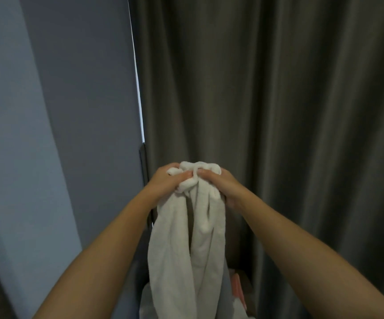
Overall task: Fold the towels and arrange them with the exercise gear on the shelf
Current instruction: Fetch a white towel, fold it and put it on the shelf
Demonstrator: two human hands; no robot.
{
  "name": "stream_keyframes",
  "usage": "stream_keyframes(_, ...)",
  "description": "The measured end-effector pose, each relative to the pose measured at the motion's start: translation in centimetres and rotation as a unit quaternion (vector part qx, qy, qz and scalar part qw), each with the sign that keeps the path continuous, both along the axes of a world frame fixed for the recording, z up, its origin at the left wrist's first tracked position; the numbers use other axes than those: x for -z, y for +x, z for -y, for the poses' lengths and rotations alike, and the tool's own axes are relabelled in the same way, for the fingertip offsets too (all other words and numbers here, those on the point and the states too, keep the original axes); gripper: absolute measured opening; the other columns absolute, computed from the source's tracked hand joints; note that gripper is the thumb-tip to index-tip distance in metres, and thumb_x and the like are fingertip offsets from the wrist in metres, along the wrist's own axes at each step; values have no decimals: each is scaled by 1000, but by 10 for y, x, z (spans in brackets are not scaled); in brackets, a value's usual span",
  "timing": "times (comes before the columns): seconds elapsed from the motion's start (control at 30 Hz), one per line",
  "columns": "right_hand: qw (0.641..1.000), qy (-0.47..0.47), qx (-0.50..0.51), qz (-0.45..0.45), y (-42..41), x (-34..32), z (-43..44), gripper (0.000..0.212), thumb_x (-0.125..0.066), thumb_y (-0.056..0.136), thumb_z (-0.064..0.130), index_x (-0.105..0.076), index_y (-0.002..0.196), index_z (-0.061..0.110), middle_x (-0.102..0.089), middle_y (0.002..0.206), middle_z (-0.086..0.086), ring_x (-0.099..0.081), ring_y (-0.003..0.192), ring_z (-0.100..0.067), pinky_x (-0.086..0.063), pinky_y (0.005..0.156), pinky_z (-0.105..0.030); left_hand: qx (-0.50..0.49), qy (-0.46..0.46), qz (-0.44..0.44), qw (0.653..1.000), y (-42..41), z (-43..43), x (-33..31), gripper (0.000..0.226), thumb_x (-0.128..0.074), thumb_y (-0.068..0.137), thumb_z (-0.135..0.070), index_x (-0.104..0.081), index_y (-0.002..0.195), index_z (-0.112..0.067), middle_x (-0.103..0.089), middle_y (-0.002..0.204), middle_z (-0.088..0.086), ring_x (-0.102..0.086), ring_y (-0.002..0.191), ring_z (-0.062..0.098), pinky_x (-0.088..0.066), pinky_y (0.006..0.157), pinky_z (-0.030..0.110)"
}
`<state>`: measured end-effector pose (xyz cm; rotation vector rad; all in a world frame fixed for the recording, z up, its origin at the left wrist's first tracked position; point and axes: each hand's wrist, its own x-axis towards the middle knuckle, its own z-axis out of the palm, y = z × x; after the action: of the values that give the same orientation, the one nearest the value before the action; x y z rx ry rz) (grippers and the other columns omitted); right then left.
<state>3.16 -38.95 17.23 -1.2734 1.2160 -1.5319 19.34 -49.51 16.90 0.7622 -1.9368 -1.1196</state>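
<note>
Two hands are up in front of the person, side by side and almost touching, and between them they hold one white towel (175, 254). The left hand (164, 184) has its fingers curled round a bunched wad of the towel's top edge, with the thumb pressed into the cloth. The right hand (222, 185) grips the bunch just beside it, its fingers wrapped over the cloth from the other side. A crumpled crest of towel sticks up above both hands.

Below the hands the towel hangs in two long folds, one under each hand, with a dark gap between them. Both folds run down out of view between the two bare forearms. More pale cloth lies at the bottom edge under the hands (whether it belongs to this towel or is a second one cannot be told).

Beyond the hands hangs one grey curtain (278, 93) in heavy pleats. To the left of the left hand stands one blue-grey wall (55, 93), with a thin bright line of light where it meets the curtain. Below the right hand, just beside the hanging towel, one pink thing (239, 287) shows, too hidden to name.
</note>
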Motion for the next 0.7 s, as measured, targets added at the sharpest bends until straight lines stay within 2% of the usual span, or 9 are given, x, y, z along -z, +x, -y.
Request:
stream_keyframes(0.1,1000,3,9,-19,-2,12,2,35,-73,86,25,-62,119,22,-72,113,-1,-68,106,-19,-58,85,-31,-50,12,-48,998,-3,-1,2,10,-76,70,-44,-68,69,-37,-69,66,-13,-62,57,-4,-45,47,13)
stream_keyframes(0.23,993,52,48,-96,-10,34,5,59,-84,67,49,-52,116,44,-62,118,13,-63,106,-9,-55,79,-23,-140,41,-112,983,-3,2,-10,17,-76,81,-33,-65,70,-26,-65,61,-9,-60,58,6,-47,51,17)
stream_keyframes(0.33,974,141,36,-171,-15,64,4,74,-84,61,50,-53,125,32,-62,120,9,-63,105,-13,-55,80,-28,-178,46,-156,970,4,5,-30,13,-73,84,-28,-65,81,-18,-65,73,-1,-58,66,13,-48,59,20)
stream_keyframes(0.4,951,186,53,-239,-16,90,6,44,-79,76,32,-63,113,16,-67,108,-3,-64,91,-15,-54,77,-31,-189,55,-179,964,11,5,-45,18,-73,85,-29,-65,93,-15,-66,83,3,-60,74,18,-49,69,29)
stream_keyframes(0.47,941,191,98,-262,-15,110,6,8,-70,88,17,-65,84,12,-67,85,-7,-60,71,-13,-53,74,-36,-190,63,-202,959,18,5,-55,27,-74,82,-32,-65,99,-14,-68,90,8,-63,80,22,-53,75,35)
stream_keyframes(0.5,942,182,117,-255,-15,115,7,16,-67,90,14,-62,74,14,-65,76,-4,-58,65,-12,-52,71,-36,-187,66,-204,959,22,5,-57,31,-75,81,-34,-65,103,-14,-70,95,10,-65,84,24,-55,78,38)
stream_keyframes(0.57,947,161,138,-241,-14,113,8,21,-63,92,16,-61,72,20,-63,71,3,-58,65,-10,-48,63,-26,-186,68,-198,960,28,5,-56,36,-75,79,-36,-65,107,-16,-71,100,11,-67,88,25,-56,80,40)
stream_keyframes(0.63,959,133,158,-195,-13,101,10,20,-58,96,19,-61,77,23,-63,74,3,-59,70,-13,-47,63,-23,-196,57,-195,959,34,8,-50,31,-75,81,-35,-64,103,-15,-69,95,8,-65,83,21,-55,74,35)
stream_keyframes(0.7,969,96,191,-120,-12,83,13,20,-52,99,21,-58,80,21,-61,77,-2,-56,72,-18,-48,66,-30,-211,38,-187,959,40,10,-43,22,-74,84,-30,-62,97,-16,-66,85,2,-61,74,15,-51,62,24)
